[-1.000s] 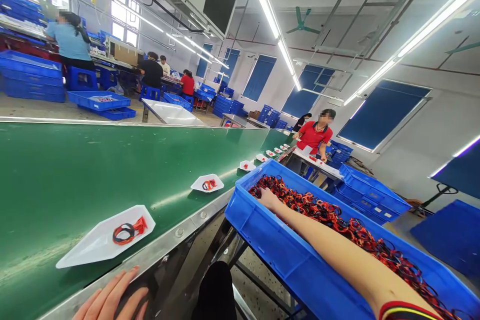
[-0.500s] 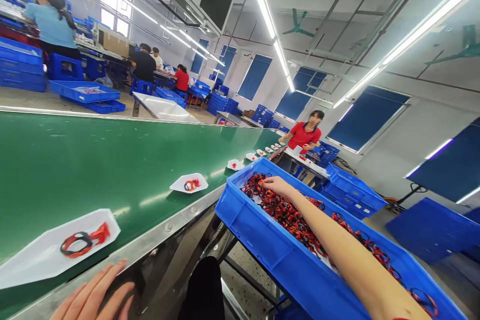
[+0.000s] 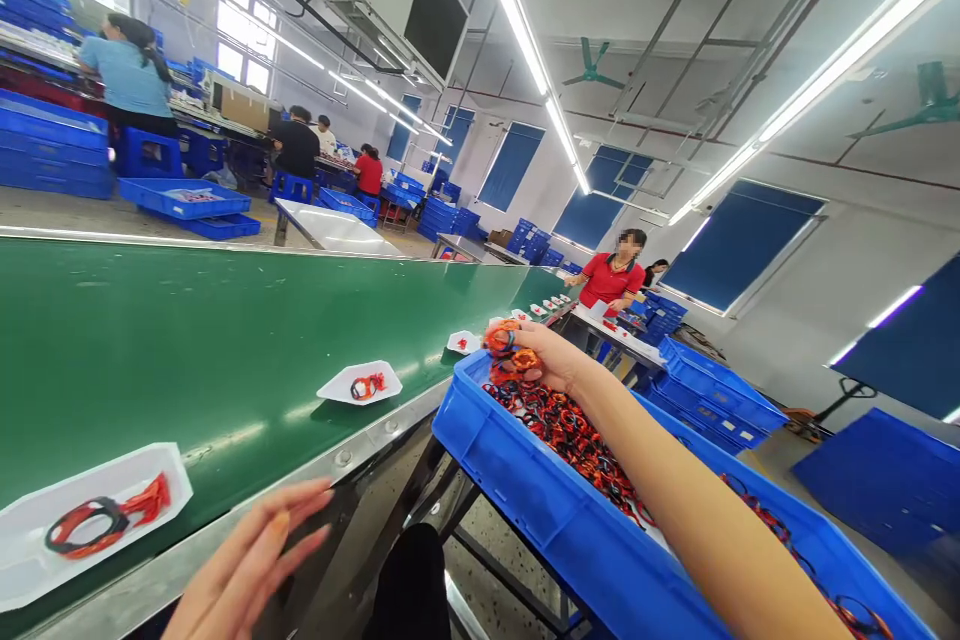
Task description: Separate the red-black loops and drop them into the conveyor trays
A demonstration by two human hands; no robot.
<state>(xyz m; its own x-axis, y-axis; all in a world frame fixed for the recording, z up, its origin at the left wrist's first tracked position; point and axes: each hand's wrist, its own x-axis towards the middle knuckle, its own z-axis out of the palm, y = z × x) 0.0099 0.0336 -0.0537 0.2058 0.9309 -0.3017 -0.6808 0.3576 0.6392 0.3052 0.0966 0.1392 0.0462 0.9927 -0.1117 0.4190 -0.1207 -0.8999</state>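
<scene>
My right hand [image 3: 541, 353] is raised just above the far end of a blue crate [image 3: 525, 480], closed on a clump of red-and-black wire coils [image 3: 508, 348]. The crate is full of the same coils [image 3: 570, 430]. My left hand [image 3: 251, 560] hovers open at the bottom, fingers spread, beside the metal edge of the green conveyor belt [image 3: 187, 340]. A white tray [image 3: 82, 520] with one coil lies on the belt near that hand. A second tray [image 3: 360, 384] with a coil sits farther along.
More small white trays [image 3: 463, 342] line the belt toward a person in a red shirt [image 3: 615, 277] at a table. Stacked blue crates [image 3: 712, 395] stand to the right. Other people work at benches at the back left [image 3: 131, 80].
My right hand has lifted out of the crate with a clump of coils. My left hand has risen off the belt's edge and spread. The trays have drifted left on the belt.
</scene>
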